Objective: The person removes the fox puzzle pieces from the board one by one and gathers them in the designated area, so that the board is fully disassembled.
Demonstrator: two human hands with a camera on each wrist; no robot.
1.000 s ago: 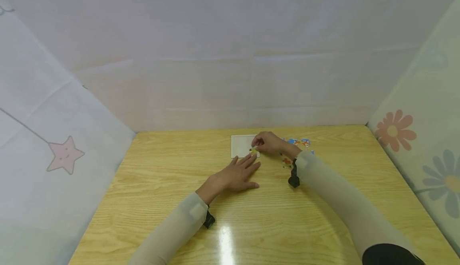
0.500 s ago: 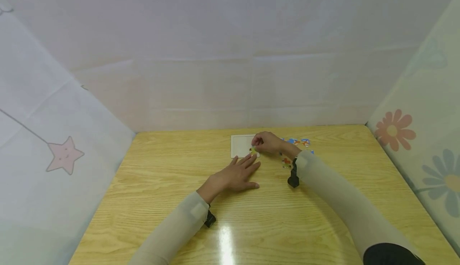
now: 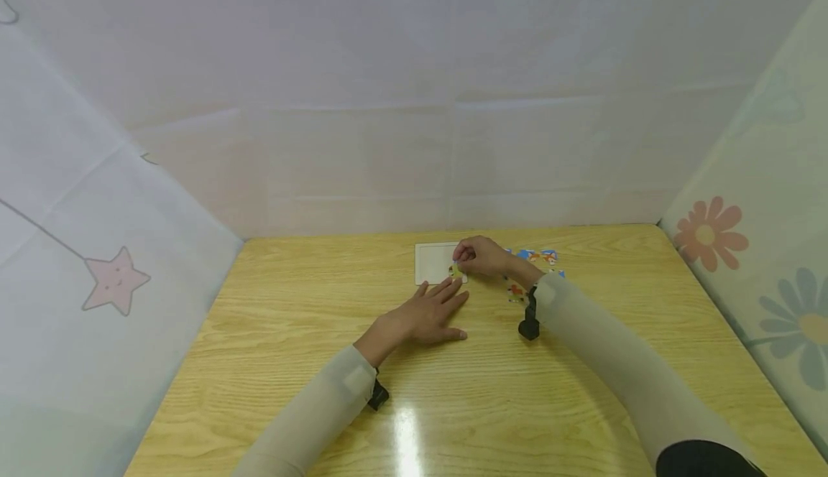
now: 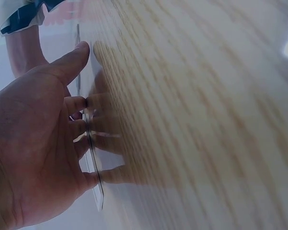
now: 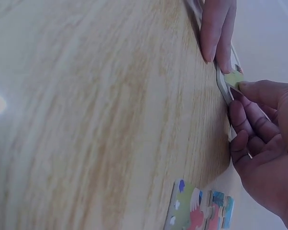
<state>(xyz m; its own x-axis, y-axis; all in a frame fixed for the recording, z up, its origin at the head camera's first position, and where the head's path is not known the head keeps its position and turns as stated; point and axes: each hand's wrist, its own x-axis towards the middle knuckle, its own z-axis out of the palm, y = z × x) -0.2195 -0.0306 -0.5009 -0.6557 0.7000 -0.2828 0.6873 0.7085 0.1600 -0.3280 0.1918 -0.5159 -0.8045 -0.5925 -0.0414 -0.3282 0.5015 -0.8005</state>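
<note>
A white puzzle tray (image 3: 430, 265) with a raised rim lies near the table's back edge. At its near right corner is a green jigsaw piece (image 5: 235, 76), pinched between thumb and finger of my right hand (image 3: 481, 256). The piece sits slightly tilted over the rim in the right wrist view. My left hand (image 3: 427, 317) lies with fingers spread at the front edge of the tray, its fingertips right by the same piece. In the left wrist view the left fingers (image 4: 78, 128) reach down to the tray's rim, and the piece is hidden there.
Several loose jigsaw pieces (image 3: 548, 256) in blue and orange lie right of the tray, partly behind the right forearm. Nearer is a red and green piece (image 3: 515, 292). The wooden table (image 3: 310, 304) meets a pale cloth backdrop (image 3: 362, 168) at its back edge.
</note>
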